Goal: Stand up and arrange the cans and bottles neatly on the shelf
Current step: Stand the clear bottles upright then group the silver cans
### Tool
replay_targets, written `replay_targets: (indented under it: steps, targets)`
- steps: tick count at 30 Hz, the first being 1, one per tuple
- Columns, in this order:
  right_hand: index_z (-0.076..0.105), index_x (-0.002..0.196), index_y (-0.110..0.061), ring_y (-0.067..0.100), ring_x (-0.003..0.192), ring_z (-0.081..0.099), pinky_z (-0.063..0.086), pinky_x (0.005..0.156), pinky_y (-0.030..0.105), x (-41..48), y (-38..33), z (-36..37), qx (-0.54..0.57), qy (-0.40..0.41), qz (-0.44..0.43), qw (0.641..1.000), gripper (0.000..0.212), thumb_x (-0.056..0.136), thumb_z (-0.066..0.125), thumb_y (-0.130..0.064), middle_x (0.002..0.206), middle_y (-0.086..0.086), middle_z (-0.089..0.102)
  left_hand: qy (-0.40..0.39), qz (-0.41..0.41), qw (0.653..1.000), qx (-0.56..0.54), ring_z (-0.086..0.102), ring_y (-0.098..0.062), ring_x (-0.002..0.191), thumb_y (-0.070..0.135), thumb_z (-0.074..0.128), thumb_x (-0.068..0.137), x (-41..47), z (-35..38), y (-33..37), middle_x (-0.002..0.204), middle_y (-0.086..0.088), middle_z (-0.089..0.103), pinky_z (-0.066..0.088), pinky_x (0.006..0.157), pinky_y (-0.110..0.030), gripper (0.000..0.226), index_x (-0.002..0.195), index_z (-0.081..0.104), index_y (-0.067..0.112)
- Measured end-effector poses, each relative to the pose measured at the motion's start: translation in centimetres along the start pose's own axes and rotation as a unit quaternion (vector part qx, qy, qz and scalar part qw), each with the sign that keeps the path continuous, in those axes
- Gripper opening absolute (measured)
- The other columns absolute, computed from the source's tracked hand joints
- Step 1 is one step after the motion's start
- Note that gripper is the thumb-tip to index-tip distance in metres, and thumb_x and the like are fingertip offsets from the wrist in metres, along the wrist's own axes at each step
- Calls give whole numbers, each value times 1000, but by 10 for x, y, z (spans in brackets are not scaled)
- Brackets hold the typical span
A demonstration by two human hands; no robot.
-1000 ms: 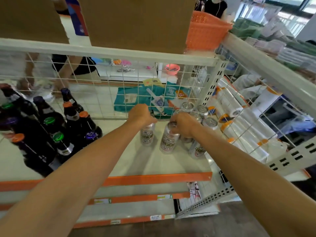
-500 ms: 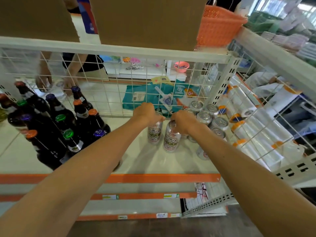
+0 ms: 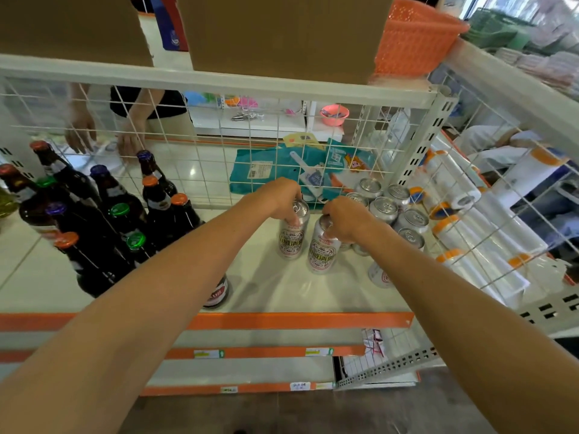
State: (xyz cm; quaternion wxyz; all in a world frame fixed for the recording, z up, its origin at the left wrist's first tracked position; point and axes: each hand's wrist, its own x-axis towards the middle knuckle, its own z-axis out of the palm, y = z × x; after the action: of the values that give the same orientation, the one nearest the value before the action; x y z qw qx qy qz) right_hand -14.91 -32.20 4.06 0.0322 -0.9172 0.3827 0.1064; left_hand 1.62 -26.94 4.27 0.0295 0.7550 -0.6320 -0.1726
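- Reaching in from both bottom corners of the frame, bare forearms converging on the middle of the shelf (image 3: 282, 286).
- Gripping the first can (image 3: 291, 242) from above with the left hand (image 3: 277, 195), fingers (image 3: 293, 219) curled down over lid and rim. Upright on the shelf, dead centre of the frame.
- Same story with the right hand (image 3: 346, 219): clamped round the top of the second can (image 3: 322, 252), knuckles up. Upright too, just right of the first can and a touch lower in the frame. Touching or a sliver apart, impossible to tell.
- Right of centre, behind the right hand: a tight cluster of silver cans (image 3: 396, 211), all standing, packed into the back corner against the wire grid (image 3: 203, 145).
- One more can (image 3: 380, 277) peeking out beside the right forearm, mostly hidden.
- Over on the left of the frame: a crowd of dark bottles (image 3: 103, 214), standing together, capped in orange, green and purple. Another bottle (image 3: 216, 292) half covered by the left forearm, near the shelf's orange front edge.
- Through the grid, upper centre: teal packets (image 3: 266, 170). Upper left: another person's hands (image 3: 81, 133), blurred.
- Along the top of the frame: cardboard boxes (image 3: 282, 32) and an orange basket (image 3: 413, 36) up on the next level.
- Far right: rolls of clear film (image 3: 479, 245) with orange ends, lying behind the side mesh.
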Motion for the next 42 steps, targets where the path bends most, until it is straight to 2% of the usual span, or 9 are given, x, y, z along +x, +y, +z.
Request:
replay_targets:
  steps: [4,10,15,21,26,28,32,38,42]
  targets:
    - [63,112,-8,30,99,62,54,81,40,-1,0,-1,5,-2,3,1000,31,87,70,-26,109,10,62,12,-6,1000,-10,62,-26,108,29,85,75,-3,3,-1,126,-5,63,54,91,-42,61,130,60,16]
    - [66,106,-8,27,95,61,53,79,37,-2,-1,-4,4,-14,5,1000,24,89,68,-25,105,9,64,15,-9,1000,21,64,-27,101,33,85,75,-5,5,5,116,-5,67,56,87,-42,55,122,66,14]
    - [66,112,-8,29,100,62,53,83,39,-5,-2,-8,8,-18,9,1000,29,90,67,-27,109,10,65,17,-13,1000,19,63,-27,101,30,83,78,-4,4,4,116,-5,67,55,85,-40,50,122,65,15]
    - [64,118,-9,31,107,62,45,76,33,-6,-3,-7,-1,-7,7,1000,38,87,70,-30,115,12,65,16,-11,999,38,64,-27,96,29,82,79,-1,3,5,109,-7,69,56,86,-43,40,114,69,15]
    - [64,117,-10,30,105,61,44,74,32,-6,-2,-5,12,-12,0,1000,36,86,72,-28,116,11,63,15,-7,999,42,63,-27,98,31,83,77,-1,3,5,113,-6,67,55,85,-42,49,119,66,14]
    - [64,117,-10,31,107,59,43,76,31,-5,0,-8,22,-21,-17,999,34,87,72,-23,117,11,63,11,-5,999,44,63,-26,98,31,83,77,-1,3,4,114,-6,67,55,85,-42,50,120,66,14]
    - [59,130,-13,30,114,56,42,83,30,-3,5,-12,37,-31,-29,998,49,84,75,-23,125,10,61,10,4,998,58,63,-27,100,31,82,78,2,3,3,114,-6,67,55,86,-42,50,121,65,13]
    - [58,124,-13,29,108,58,48,83,34,-4,7,-6,61,-33,-13,997,50,79,79,-23,113,7,61,-8,28,995,99,62,-25,87,37,82,76,5,-1,3,102,-5,60,55,74,-39,44,108,64,14]
    - [55,127,-14,28,110,58,49,87,36,-1,7,-4,64,-36,-5,997,57,78,81,-27,121,8,62,-11,39,996,83,60,-25,97,41,81,77,4,6,-1,111,-3,61,49,74,-35,52,117,59,17]
